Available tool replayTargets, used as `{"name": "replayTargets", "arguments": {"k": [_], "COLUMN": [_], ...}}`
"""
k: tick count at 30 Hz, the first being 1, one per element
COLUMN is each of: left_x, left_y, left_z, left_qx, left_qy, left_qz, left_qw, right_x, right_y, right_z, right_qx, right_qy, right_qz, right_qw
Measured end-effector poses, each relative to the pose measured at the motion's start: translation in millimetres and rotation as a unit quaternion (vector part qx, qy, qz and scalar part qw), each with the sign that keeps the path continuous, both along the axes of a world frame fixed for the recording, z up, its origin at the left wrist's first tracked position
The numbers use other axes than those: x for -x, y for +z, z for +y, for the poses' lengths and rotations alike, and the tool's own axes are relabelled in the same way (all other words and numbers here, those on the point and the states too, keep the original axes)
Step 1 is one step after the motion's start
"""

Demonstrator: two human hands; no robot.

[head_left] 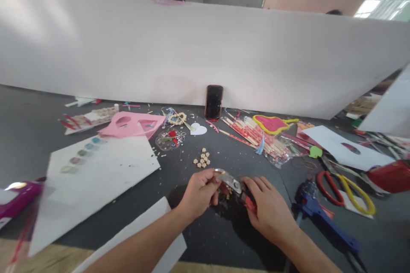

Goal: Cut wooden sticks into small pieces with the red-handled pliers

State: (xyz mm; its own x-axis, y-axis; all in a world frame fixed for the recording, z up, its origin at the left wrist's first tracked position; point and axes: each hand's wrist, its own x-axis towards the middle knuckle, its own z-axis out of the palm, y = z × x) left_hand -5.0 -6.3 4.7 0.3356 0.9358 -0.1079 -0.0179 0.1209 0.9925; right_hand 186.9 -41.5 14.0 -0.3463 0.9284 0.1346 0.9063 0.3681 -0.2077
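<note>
My right hand (270, 209) is closed round the red handles of a pair of metal cutting pliers (233, 185), whose jaws point left. My left hand (200, 192) is pinched at the jaws, holding something small that I cannot make out. Both hands hover just above the dark table (224, 230). A small cluster of wooden flower beads (202, 158) lies just beyond the hands.
A blue glue gun (320, 217) and red-and-yellow scissors (346, 187) lie to the right. A white board (96, 175) with colour dots lies left, pink foam (133, 124) behind it. A phone (214, 101) leans on the white partition; a bag of sticks (256, 134) is near.
</note>
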Motion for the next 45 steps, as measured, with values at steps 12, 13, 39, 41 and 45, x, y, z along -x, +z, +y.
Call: {"name": "replayTargets", "arguments": {"k": [12,13,39,41,45], "left_x": [-5,-5,-2,0,3], "left_y": [-2.6,-2.0,3.3,3.7,1.9], "left_z": [1,1,-1,0,6], "left_qx": [0.028,0.028,-0.03,-0.057,-0.086], "left_qy": [0.063,0.065,0.062,0.067,0.082], "left_qz": [-0.026,-0.022,0.049,0.049,0.033], "left_qw": [0.997,0.997,0.996,0.995,0.992], "right_x": [3,3,0,1,8], "right_y": [-1.0,-0.7,7.4,9.3,9.2], "right_z": [1,1,0,-1,-5], "right_qx": [-0.022,-0.024,0.029,0.043,0.039], "right_qy": [-0.028,-0.028,0.012,0.005,0.02], "right_qz": [-0.025,-0.027,0.017,0.023,0.006], "right_qw": [0.999,0.999,0.999,0.999,0.999]}}
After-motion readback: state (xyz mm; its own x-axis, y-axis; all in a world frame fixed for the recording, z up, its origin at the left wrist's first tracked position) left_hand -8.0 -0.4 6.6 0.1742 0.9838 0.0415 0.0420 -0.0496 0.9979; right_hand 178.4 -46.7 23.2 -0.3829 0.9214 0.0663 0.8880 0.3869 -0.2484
